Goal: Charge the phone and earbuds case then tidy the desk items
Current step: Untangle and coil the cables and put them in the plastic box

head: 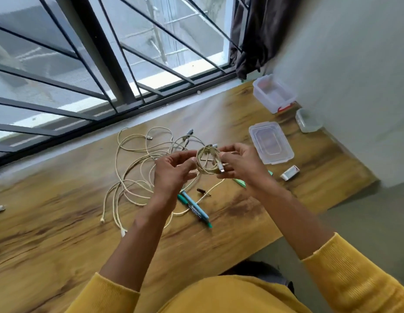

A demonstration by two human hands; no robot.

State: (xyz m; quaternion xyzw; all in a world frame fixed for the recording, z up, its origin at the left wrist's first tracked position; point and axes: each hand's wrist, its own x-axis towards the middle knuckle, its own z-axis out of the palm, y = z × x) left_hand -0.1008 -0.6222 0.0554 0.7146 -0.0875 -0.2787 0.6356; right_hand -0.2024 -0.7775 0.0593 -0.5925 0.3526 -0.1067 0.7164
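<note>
Coiled cable (207, 160) upright between both hands, plug (221, 167) pointing down.

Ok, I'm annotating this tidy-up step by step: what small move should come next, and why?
Probably tuck the loose plug end round the coil to lock it. Both hands, left hand and right hand, hold the coil above the desk, and the plug sticks out at the right fingers. More cables lie tangled below, waiting.
</note>
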